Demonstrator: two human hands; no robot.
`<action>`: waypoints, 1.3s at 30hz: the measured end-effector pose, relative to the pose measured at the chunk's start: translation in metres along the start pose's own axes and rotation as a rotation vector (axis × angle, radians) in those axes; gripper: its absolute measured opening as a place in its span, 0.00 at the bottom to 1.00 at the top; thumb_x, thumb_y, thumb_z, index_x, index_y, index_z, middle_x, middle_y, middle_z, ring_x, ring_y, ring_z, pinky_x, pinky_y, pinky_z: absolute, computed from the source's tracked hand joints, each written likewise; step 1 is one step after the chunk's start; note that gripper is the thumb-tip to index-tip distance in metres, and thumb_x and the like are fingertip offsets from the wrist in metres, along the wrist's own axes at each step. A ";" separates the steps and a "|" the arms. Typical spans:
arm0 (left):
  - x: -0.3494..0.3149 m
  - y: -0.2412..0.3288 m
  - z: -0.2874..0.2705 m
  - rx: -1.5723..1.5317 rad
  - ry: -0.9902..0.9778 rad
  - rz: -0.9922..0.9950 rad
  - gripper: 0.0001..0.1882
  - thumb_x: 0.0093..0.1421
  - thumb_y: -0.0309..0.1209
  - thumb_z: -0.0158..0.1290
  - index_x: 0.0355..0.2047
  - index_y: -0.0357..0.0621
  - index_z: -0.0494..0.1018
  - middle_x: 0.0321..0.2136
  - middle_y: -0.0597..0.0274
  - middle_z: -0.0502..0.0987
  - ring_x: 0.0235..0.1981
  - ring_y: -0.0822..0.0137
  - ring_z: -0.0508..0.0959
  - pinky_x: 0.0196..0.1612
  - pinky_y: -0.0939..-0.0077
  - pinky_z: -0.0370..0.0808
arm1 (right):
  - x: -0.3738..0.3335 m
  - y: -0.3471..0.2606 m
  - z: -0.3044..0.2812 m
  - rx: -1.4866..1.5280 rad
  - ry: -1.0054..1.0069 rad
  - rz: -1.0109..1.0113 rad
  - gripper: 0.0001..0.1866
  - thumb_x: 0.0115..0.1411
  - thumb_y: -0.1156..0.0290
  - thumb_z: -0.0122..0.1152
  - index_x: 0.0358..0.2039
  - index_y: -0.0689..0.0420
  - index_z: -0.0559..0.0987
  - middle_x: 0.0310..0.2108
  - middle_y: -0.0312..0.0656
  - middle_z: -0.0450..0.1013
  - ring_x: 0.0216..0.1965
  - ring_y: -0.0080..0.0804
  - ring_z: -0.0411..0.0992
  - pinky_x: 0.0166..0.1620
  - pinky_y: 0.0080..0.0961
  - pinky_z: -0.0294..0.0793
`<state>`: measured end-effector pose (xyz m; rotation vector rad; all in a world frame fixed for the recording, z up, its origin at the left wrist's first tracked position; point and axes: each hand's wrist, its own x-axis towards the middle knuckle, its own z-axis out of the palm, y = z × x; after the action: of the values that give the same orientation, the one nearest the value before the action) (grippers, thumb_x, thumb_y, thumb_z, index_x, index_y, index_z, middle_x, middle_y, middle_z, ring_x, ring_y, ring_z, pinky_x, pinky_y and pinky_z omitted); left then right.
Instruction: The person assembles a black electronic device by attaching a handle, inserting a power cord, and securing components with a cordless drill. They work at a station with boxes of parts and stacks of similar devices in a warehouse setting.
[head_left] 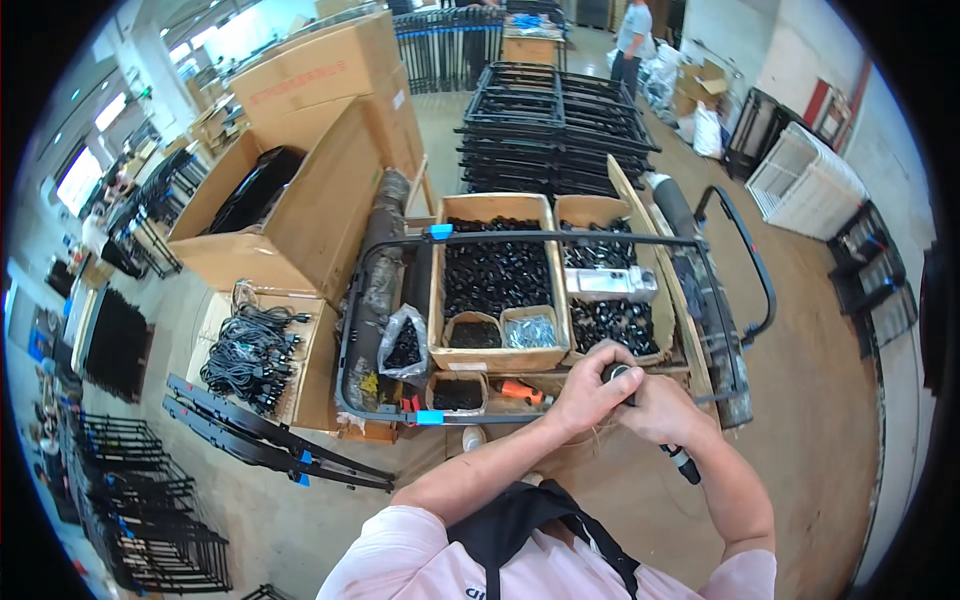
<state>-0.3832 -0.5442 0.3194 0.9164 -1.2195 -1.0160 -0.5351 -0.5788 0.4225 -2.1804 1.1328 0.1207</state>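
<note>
My left hand (597, 388) and my right hand (660, 408) meet at the near right part of a black tube frame (560, 237) lying across the bench. The fingers of my left hand close around a small black round part (617, 371), which the right fingers also touch. My right hand is closed, and a black cylindrical tool end (684, 465) with a pale band sticks out below it. The rest of that tool is hidden by the hand. Blue pieces (430, 417) are wrapped on the frame's near and far bars.
Boxes of black fittings (495, 265), one holding silver screws (530, 331), stand inside the frame. An orange-handled tool (522, 391) lies near me. Left are a carton of cables (250, 350) and curved black bars (270, 435). Stacked black frames (555, 125) stand beyond; a person (632, 40) is farther back.
</note>
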 end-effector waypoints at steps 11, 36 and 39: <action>-0.005 -0.072 -0.211 0.244 0.518 -0.313 0.21 0.71 0.49 0.56 0.37 0.41 0.78 0.37 0.59 0.79 0.42 0.61 0.78 0.47 0.61 0.75 | 0.164 -0.073 0.076 -0.144 0.082 -0.090 0.40 0.51 0.57 0.74 0.62 0.61 0.74 0.37 0.63 0.83 0.39 0.61 0.83 0.47 0.51 0.84; 0.049 -0.181 -0.415 0.609 0.516 -0.684 0.37 0.71 0.63 0.47 0.37 0.34 0.80 0.39 0.34 0.83 0.46 0.35 0.82 0.49 0.46 0.75 | 0.414 -0.123 0.194 -0.299 0.168 -0.363 0.42 0.52 0.59 0.74 0.63 0.66 0.69 0.43 0.57 0.79 0.41 0.57 0.83 0.44 0.48 0.85; 0.052 -0.180 -0.417 0.598 0.516 -0.665 0.37 0.72 0.62 0.47 0.37 0.34 0.79 0.38 0.34 0.83 0.46 0.34 0.82 0.49 0.46 0.75 | 0.419 -0.117 0.199 -0.296 0.164 -0.357 0.43 0.53 0.58 0.76 0.64 0.67 0.68 0.44 0.59 0.81 0.41 0.57 0.83 0.44 0.47 0.85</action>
<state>0.0123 -0.6399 0.1109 2.0060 -0.7787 -0.8257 -0.1451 -0.7033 0.1751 -2.6635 0.8318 -0.0525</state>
